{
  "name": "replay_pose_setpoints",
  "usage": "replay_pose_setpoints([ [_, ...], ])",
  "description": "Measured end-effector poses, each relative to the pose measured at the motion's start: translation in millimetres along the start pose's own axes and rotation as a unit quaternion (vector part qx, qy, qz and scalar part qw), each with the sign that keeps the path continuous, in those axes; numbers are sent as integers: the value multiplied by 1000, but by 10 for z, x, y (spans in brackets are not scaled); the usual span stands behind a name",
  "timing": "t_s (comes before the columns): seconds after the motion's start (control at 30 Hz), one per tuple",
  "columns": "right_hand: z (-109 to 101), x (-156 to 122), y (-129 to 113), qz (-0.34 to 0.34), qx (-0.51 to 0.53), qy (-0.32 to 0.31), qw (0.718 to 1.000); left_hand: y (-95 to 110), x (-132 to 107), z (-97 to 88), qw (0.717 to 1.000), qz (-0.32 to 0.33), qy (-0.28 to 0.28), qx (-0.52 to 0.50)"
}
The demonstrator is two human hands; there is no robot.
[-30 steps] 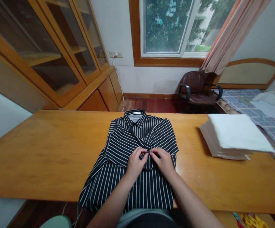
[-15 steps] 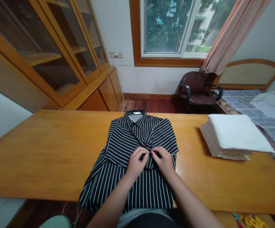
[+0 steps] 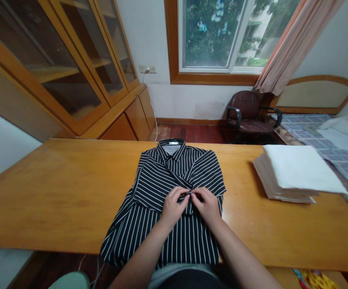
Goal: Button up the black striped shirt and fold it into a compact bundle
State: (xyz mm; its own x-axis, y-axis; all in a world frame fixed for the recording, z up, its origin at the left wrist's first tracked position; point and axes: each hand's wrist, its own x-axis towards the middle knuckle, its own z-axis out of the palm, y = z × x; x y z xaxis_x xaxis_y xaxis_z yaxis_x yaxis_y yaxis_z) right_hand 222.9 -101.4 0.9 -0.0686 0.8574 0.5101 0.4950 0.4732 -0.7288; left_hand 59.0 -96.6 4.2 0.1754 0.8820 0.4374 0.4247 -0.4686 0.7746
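Note:
A black shirt with white stripes (image 3: 150,188) lies front up on the wooden table (image 3: 71,192), its collar toward the far edge. Both sleeves are folded across its chest and cross near the middle. My left hand (image 3: 174,204) pinches the sleeve cuff between thumb and fingers. Close beside it, my right hand (image 3: 206,204) pinches the same cuff area, with the fingertips of both hands almost meeting. What exactly sits between the fingertips, cloth edge or button, is too small to make out. The shirt's hem reaches the near table edge by my body.
A stack of folded white cloth-like pieces (image 3: 300,172) stands on the table at the right. Beyond the table are a brown armchair (image 3: 247,108) and a bed (image 3: 336,148). Glass-door cabinets (image 3: 71,72) line the left. A green stool (image 3: 70,281) is at lower left.
My fingertips have shifted very slightly at the cuff and come a little closer together. The shirt and the white stack stay where they were.

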Motion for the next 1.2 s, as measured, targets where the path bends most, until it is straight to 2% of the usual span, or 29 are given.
replay_pose_setpoints([
  [0.23,4,-5,27,-52,-1,-17,998,-18,-21,-9,1000,-1,29,9],
  [0.33,-4,2,23,-57,5,-16,998,-3,-14,-19,1000,-9,19,18],
  [0.5,-34,-1,-17,-45,47,-32,997,-21,17,-86,998,22,-43,51],
  [0.6,-93,6,-38,-11,61,-38,997,-39,38,-208,998,12,-26,53],
  [0.7,-198,49,-11,1,41,-33,999,-50,65,-441,997,-37,38,49],
  [0.77,-281,90,39,-11,12,-47,999,-88,94,-665,989,-92,105,47],
  [0.9,-421,139,173,-47,-61,-97,992,-330,184,-1273,938,-190,291,0],
  [0.97,-475,136,232,-61,-95,-128,985,-504,220,-1626,891,-191,411,-32],
  [1.03,-525,122,275,-71,-112,-159,978,-643,221,-1949,853,-191,484,-52],
  [1.07,-550,112,288,-77,-115,-175,975,-679,205,-2076,833,-194,518,-30],
  [1.13,-594,90,303,-91,-111,-206,968,-667,149,-2223,808,-175,560,52],
  [1.2,-617,68,301,-102,-107,-229,962,-553,86,-2200,809,-143,550,149],
])
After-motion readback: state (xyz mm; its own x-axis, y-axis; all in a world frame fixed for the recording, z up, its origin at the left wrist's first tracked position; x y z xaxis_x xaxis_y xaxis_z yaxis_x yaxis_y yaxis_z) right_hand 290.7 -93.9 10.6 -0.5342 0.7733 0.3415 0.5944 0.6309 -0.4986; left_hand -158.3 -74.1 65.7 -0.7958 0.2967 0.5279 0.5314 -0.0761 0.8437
